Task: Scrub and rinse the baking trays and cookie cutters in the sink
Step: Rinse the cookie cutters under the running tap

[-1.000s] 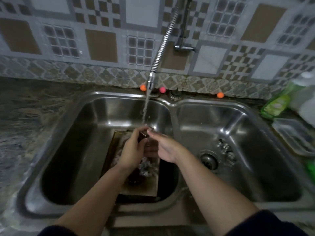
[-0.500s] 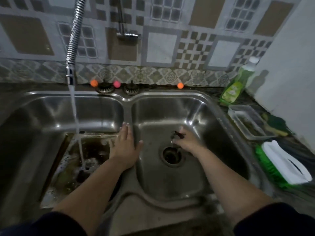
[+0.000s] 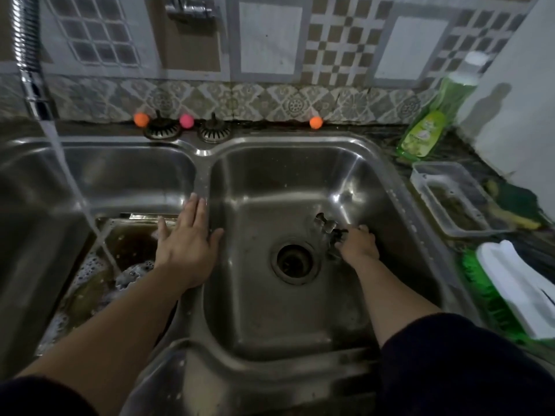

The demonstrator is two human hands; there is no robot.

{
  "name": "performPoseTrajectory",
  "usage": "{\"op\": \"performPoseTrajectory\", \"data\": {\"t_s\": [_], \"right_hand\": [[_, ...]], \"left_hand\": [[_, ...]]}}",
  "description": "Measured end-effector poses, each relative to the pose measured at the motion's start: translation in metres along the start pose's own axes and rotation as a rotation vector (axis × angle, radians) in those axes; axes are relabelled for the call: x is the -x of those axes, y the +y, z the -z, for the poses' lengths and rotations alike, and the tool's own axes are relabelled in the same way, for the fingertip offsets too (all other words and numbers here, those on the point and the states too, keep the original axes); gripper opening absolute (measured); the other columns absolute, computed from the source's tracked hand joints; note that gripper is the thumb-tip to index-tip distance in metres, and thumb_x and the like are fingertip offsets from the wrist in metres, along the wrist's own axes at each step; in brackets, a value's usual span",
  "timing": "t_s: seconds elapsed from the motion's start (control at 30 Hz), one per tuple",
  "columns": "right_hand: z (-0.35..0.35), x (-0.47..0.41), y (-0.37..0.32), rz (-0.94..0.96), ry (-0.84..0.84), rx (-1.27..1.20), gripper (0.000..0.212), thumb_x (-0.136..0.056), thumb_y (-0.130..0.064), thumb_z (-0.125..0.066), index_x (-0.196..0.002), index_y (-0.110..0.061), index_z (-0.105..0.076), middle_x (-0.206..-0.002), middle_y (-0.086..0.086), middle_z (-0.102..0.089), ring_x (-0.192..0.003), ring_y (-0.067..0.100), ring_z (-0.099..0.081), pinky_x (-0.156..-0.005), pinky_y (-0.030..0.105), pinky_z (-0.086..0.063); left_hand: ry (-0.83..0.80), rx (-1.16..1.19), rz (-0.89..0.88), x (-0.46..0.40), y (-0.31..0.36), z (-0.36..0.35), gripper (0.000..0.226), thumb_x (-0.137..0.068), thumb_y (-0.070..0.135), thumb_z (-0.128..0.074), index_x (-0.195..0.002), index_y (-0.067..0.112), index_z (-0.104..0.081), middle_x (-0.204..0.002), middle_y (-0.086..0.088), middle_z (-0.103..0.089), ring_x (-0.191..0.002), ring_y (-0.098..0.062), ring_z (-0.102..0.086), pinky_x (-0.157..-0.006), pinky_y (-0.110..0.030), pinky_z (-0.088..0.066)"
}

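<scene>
A dirty baking tray (image 3: 132,244) lies in the left basin, holding brown water and foam, and the tap's stream falls onto it. My left hand (image 3: 186,238) rests flat with straight fingers on the divider between the two basins. My right hand (image 3: 357,244) is down in the right basin (image 3: 270,181), just right of the drain (image 3: 295,262). Its fingertips pinch a dark cookie cutter (image 3: 338,235). A metal cookie cutter (image 3: 324,221) lies on the basin floor just beyond the fingers.
The flexible tap hose (image 3: 28,55) hangs at the far left with water running. On the right counter stand a green dish soap bottle (image 3: 432,121), a clear plastic tub (image 3: 450,199), a sponge (image 3: 516,205) and a green-and-white brush (image 3: 516,292). Two strainers (image 3: 186,132) sit behind the sink.
Both hands left the running water over the tray. My right hand carried a cookie cutter into the right basin and lowered it beside the drain. My left hand settled on the divider.
</scene>
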State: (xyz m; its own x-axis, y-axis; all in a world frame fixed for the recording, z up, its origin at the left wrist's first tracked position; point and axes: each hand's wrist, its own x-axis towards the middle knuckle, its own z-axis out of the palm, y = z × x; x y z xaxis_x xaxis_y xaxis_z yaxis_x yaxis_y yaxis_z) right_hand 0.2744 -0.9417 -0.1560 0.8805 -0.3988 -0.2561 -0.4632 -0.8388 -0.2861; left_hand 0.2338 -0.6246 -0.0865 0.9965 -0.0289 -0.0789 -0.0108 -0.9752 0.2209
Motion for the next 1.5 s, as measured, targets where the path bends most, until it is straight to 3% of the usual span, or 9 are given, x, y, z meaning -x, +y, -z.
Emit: {"op": "performPoseTrajectory", "data": {"t_s": [0.27,0.5,0.7,0.8,0.87,1.0,1.2,1.33,1.5], "right_hand": [[0.023,0.03,-0.016,0.049,0.02,0.009,0.051,-0.088,-0.025,-0.064,-0.136,-0.021,-0.047,-0.137,0.014,-0.04,-0.125,0.034,-0.037,-0.101,0.043,-0.042],[0.028,0.098,-0.112,0.355,-0.059,-0.026,0.047,-0.091,-0.032,-0.062,-0.135,-0.025,-0.05,-0.139,0.008,-0.05,-0.128,0.026,-0.046,-0.104,0.035,-0.039],[-0.003,0.174,-0.211,0.67,0.031,-0.106,0.033,-0.091,-0.021,-0.058,-0.124,-0.021,-0.061,-0.13,0.005,-0.05,-0.123,0.022,-0.043,-0.102,0.027,-0.031],[-0.03,0.199,-0.238,0.804,0.161,0.045,0.032,-0.091,-0.021,-0.056,-0.122,-0.023,-0.064,-0.13,0.002,-0.05,-0.126,0.024,-0.034,-0.105,0.036,-0.026],[-0.048,0.208,-0.253,0.873,0.049,0.157,0.032,-0.092,-0.024,-0.054,-0.123,-0.026,-0.063,-0.132,0.0,-0.051,-0.126,0.023,-0.035,-0.104,0.041,-0.03],[-0.082,0.216,-0.286,0.799,-0.343,0.306,0.039,-0.094,-0.026,-0.054,-0.132,-0.027,-0.053,-0.131,0.004,-0.047,-0.122,0.029,-0.04,-0.099,0.042,-0.041],[-0.108,0.226,-0.313,0.708,-0.234,0.247,0.03,-0.09,0.001,-0.038,-0.108,-0.02,-0.05,-0.12,0.008,-0.053,-0.107,0.029,-0.047,-0.081,0.037,-0.043],[-0.11,0.224,-0.322,0.47,-0.285,-0.162,0.044,-0.089,-0.004,-0.056,-0.128,-0.023,-0.052,-0.13,0.004,-0.055,-0.117,0.021,-0.054,-0.088,0.026,-0.046],[-0.099,0.224,-0.315,0.415,-0.277,-0.512,0.035,-0.086,-0.006,-0.063,-0.117,-0.023,-0.064,-0.113,-0.005,-0.062,-0.094,0.003,-0.055,-0.066,0.008,-0.04]], "left_hand": [[-0.031,0.035,-0.015,-0.002,0.0,0.001,0.066,-0.1,0.047,-0.02,-0.152,0.016,0.005,-0.159,0.0,0.018,-0.147,-0.016,0.011,-0.119,-0.05,0.004],[-0.147,0.186,-0.084,0.009,-0.011,0.013,0.065,-0.1,0.049,-0.019,-0.153,0.022,0.009,-0.158,0.002,0.023,-0.147,-0.018,0.009,-0.117,-0.05,0.006],[-0.292,0.29,-0.013,0.029,-0.083,0.008,0.063,-0.099,0.052,-0.023,-0.153,0.025,-0.005,-0.161,0.001,0.0,-0.148,-0.023,-0.006,-0.118,-0.051,-0.01],[-0.357,0.114,0.006,0.033,-0.136,0.006,0.056,-0.099,0.041,-0.037,-0.149,0.02,-0.026,-0.158,-0.008,-0.016,-0.144,-0.031,-0.015,-0.117,-0.047,-0.018],[-0.401,0.137,0.028,0.037,-0.165,0.007,0.049,-0.098,0.032,-0.043,-0.145,0.021,-0.035,-0.153,-0.011,-0.028,-0.141,-0.032,-0.025,-0.116,-0.043,-0.023],[-0.478,0.191,0.02,0.044,-0.192,0.008,0.048,-0.098,0.015,-0.045,-0.145,0.012,-0.035,-0.145,-0.015,-0.042,-0.13,-0.03,-0.043,-0.107,-0.034,-0.035],[-0.523,0.249,0.007,0.04,-0.205,0.003,0.049,-0.099,0.014,-0.04,-0.147,0.013,-0.032,-0.142,-0.014,-0.046,-0.125,-0.029,-0.048,-0.101,-0.034,-0.04],[-0.348,0.626,0.139,0.039,-0.202,0.014,0.038,-0.104,0.022,-0.033,-0.137,0.014,-0.049,-0.131,-0.015,-0.056,-0.117,-0.03,-0.053,-0.093,-0.032,-0.042],[-0.412,1.312,0.357,0.039,-0.195,0.027,0.034,-0.103,0.027,-0.038,-0.129,0.015,-0.057,-0.118,-0.011,-0.061,-0.106,-0.027,-0.06,-0.088,-0.043,-0.055]]}}
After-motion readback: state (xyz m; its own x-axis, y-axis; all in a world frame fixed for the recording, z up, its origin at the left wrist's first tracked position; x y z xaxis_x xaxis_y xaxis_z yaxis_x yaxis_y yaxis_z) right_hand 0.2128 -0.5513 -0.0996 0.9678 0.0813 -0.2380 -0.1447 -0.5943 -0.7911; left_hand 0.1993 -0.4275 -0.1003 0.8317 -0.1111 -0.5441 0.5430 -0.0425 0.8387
